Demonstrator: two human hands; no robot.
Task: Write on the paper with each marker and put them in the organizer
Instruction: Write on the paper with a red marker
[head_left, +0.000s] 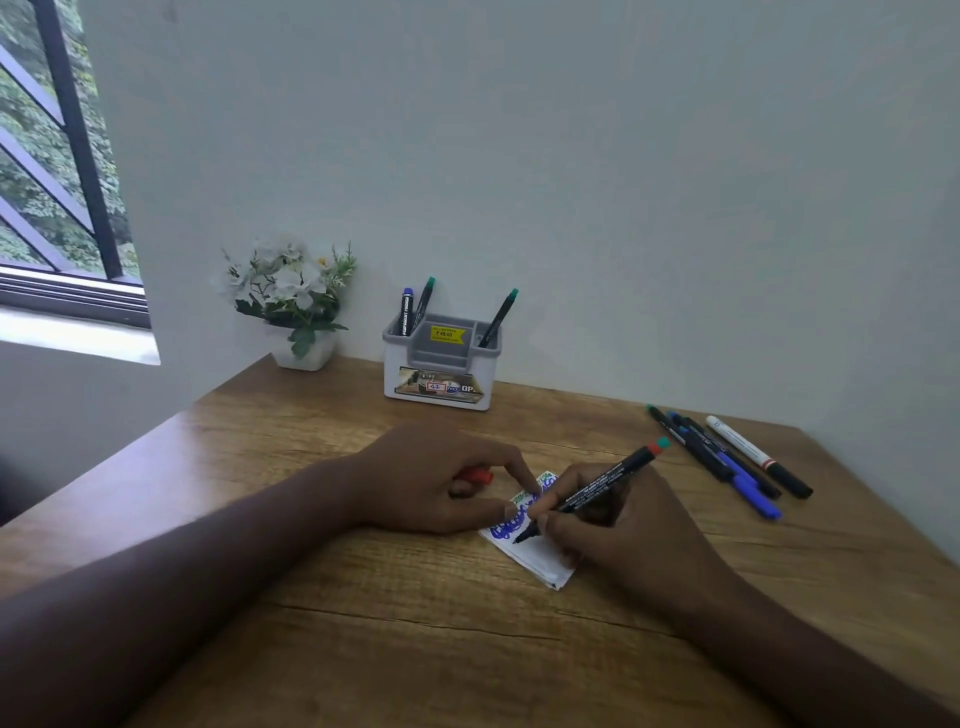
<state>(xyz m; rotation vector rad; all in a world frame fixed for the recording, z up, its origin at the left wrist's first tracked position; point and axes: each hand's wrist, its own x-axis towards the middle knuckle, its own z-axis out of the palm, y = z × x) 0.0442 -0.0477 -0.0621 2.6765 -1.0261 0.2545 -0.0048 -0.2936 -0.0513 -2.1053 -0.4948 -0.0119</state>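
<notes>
Right hand (608, 525) grips black marker (587, 491), tip on paper (535, 556) | left hand (441, 478) holds red cap (475, 476), fingertip pinning paper | organizer (441, 364) at wall holds three markers | surface (363, 623) wooden

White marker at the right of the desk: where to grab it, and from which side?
Pinch the white marker mid-barrel from above, fingers across its width. It lies flat, outermost in the row, so its wall side is free; a dark marker lies close on the other. The right hand is nearer but holds a marker.
</notes>
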